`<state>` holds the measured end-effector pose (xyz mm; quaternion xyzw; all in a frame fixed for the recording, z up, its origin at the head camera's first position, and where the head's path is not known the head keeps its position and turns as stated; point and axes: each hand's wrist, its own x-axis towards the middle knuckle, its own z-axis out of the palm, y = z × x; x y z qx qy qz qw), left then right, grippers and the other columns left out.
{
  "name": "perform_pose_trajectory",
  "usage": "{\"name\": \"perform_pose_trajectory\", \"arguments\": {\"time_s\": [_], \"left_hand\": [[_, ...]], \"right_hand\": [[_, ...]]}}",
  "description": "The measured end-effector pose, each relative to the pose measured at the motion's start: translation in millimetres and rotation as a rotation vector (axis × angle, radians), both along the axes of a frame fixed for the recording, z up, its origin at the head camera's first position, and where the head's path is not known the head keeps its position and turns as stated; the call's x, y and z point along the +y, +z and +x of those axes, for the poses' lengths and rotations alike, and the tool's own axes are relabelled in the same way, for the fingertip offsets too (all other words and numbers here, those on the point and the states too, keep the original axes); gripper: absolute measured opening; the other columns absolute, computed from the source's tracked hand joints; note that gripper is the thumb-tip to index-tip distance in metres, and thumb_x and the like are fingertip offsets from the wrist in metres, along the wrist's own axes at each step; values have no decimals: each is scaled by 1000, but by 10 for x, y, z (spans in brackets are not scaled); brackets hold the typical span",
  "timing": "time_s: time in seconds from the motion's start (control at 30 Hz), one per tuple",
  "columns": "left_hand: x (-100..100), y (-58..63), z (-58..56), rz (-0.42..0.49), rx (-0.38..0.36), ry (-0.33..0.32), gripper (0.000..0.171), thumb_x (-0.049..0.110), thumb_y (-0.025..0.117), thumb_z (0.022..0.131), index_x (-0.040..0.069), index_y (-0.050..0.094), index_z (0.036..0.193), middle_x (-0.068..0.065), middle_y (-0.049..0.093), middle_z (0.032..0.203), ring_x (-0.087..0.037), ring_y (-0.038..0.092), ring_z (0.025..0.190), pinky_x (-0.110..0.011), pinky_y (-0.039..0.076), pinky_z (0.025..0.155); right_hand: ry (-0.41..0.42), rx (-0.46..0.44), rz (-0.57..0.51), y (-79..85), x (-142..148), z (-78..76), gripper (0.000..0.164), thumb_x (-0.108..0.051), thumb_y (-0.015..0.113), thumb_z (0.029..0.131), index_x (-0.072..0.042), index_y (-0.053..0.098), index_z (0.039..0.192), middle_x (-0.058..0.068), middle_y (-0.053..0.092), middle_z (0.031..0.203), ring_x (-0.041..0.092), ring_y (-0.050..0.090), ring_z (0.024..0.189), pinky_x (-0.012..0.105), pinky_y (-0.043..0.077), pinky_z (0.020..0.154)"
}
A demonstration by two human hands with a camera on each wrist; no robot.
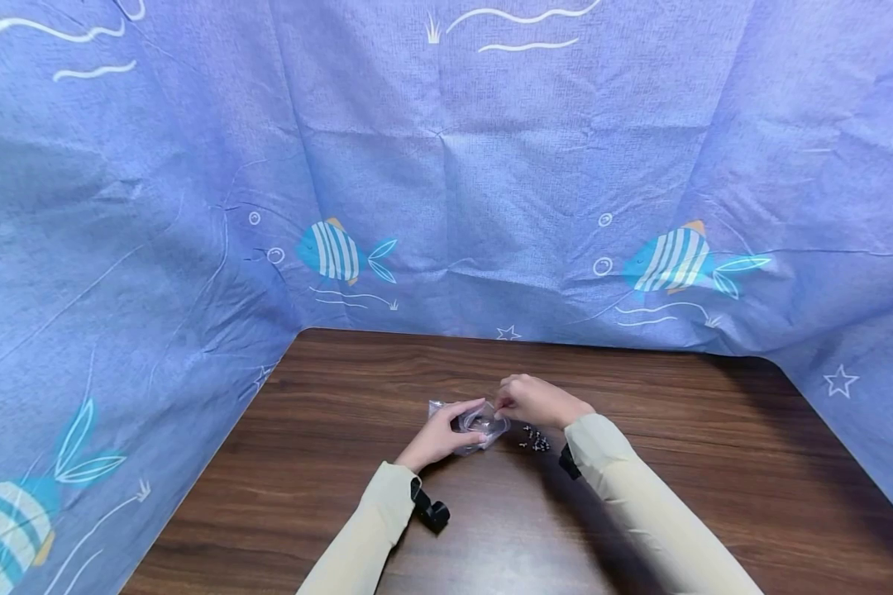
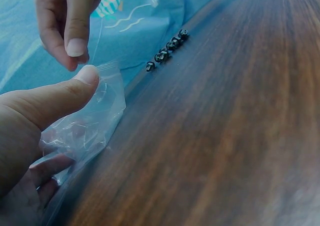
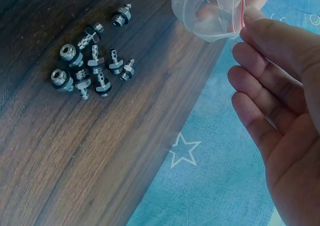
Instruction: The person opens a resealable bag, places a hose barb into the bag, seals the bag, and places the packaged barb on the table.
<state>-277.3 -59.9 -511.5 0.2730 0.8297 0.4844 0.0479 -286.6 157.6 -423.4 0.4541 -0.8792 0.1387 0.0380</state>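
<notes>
A clear plastic zip bag point(image 1: 485, 424) stands with its mouth spread wide over the table. My left hand point(image 1: 441, 435) holds it from the left, thumb on the near side and fingers behind the plastic. At the bag's right rim, by the red zip line, the thumb and forefinger of my right hand point(image 1: 539, 402) pinch the edge; its other fingers point(image 3: 250, 83) curl loosely. Small metal barbed fittings point(image 3: 95, 60) with dark rings lie in a loose group on the table, just right of the bag. One fitting point(image 3: 121, 15) sits a little apart.
The brown wood-grain table point(image 1: 327, 512) has its far edge beyond the hands. Blue cloth point(image 1: 521, 182) with fish prints hangs behind it and along the left side. A black wrist strap point(image 1: 427, 506) shows at my left cuff.
</notes>
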Motion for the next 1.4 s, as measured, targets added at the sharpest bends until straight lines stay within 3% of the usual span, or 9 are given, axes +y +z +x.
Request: {"name": "perform_pose_trajectory", "arguments": {"time_s": [0.43,0.73,1.07,1.4], "left_hand": [[-5,3,2,6,-7,9,60,26,74,85,14,52,139,-3,56,138,-25,49,130,-44,36,111],[-12,2,10,4,-12,11,60,28,74,84,15,53,139,-4,56,139,-25,50,129,-43,37,110],[-1,5,14,17,-17,17,60,27,75,84,13,54,138,-7,56,139,-27,50,129,-45,37,110],[9,17,23,16,-21,24,60,27,76,83,13,54,138,-6,56,138,-26,50,129,-44,37,110]], "right_hand": [[-53,-25,27,-18,91,-3,8,-13,73,83,-8,75,88,-3,66,80,10,63,76,22,55,73],[-55,-7,23,-80,251,5,5,-11,73,82,-7,75,85,0,66,78,11,64,72,23,55,70],[-103,-84,22,-154,396,10,4,-9,72,83,-6,74,86,-3,67,80,8,64,74,23,55,71],[-110,-74,24,-244,456,-4,6,-11,72,84,-5,73,82,-2,67,78,7,63,71,21,54,68]]}}
